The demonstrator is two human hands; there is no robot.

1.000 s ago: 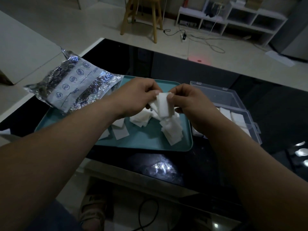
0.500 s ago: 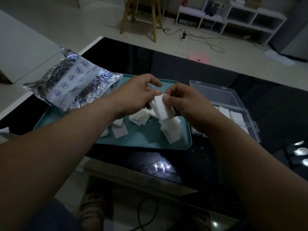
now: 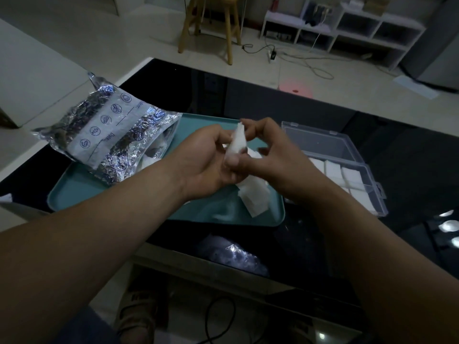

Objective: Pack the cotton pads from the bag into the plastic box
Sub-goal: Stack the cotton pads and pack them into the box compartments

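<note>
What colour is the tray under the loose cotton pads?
The tray is plain teal, seen best in the head view.

head cam | one wide-angle view | faces forward and down | close above desk (image 3: pixel 409 157), mid-frame | floor (image 3: pixel 99 33) across upper frame

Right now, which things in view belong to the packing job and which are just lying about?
Job: pad stack held by left hand and right hand; loose pads on teal tray; foil bag; plastic box, partly filled.
Lying about: wooden stool, white shelf, power strip on the floor.
</note>
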